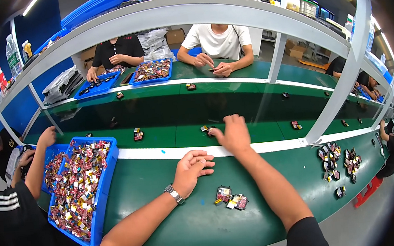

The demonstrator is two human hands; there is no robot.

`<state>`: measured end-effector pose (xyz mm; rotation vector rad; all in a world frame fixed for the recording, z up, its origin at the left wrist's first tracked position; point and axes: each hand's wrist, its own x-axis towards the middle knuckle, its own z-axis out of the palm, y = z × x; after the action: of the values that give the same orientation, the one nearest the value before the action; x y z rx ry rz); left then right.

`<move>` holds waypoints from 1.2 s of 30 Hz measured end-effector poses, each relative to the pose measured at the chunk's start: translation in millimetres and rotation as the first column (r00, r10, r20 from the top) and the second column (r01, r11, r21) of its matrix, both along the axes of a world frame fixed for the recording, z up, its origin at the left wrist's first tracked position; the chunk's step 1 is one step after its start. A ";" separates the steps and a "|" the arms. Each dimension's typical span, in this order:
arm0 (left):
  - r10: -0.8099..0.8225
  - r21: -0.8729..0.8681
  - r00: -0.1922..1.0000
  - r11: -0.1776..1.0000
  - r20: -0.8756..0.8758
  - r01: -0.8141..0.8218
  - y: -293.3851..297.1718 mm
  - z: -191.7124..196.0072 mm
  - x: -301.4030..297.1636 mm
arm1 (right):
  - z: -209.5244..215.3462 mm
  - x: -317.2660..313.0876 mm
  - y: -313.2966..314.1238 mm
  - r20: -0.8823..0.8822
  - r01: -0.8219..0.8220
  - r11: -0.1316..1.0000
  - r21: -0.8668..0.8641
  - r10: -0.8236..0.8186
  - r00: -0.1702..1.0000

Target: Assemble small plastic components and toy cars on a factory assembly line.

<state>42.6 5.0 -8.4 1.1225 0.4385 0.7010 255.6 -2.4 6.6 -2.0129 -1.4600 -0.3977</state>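
My right hand (pixel 234 134) reaches over the white rail onto the green conveyor belt (pixel 161 138), its fingers spread. Beside its thumb lies a small red circuit board assembly (pixel 210 131) with a yellow-and-white part; whether they touch I cannot tell. My left hand (pixel 192 170), with a metal watch on the wrist, hovers above the green worktop (pixel 169 233), fingers loosely bent and apart, nothing visible in it. Between my forearms, two more assemblies, one board (pixel 223 193) and another board (pixel 239 201), lie on the worktop.
A blue tray (pixel 110 177) heaped with assemblies stands at left. Several assemblies (pixel 330 160) lie in clusters at right. A grey shelf (pixel 197 14) spans overhead, with a slanted post (pixel 342 70) at right. Co-workers sit across the belt and at both sides.
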 end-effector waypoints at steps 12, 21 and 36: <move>0.065 0.030 0.988 0.998 -0.141 -0.061 38.6 5.1 -17.2 | 22.0 -14.2 -57.5 -0.465 -0.534 0.845 0.033 0.486 0.740; -0.444 -0.143 0.893 0.891 -0.070 0.432 6.3 24.5 -12.9 | 44.8 -43.3 -125.1 -0.170 -0.565 0.824 0.030 0.562 0.810; -0.389 -0.133 0.921 0.911 0.028 0.390 -7.2 11.9 -6.6 | 18.2 -47.3 -117.7 -0.252 -0.567 0.818 0.103 0.572 0.780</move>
<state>36.1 -2.2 3.5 1.0391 0.2443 0.3147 208.3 -120.0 24.8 -1.4260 -1.7722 0.1236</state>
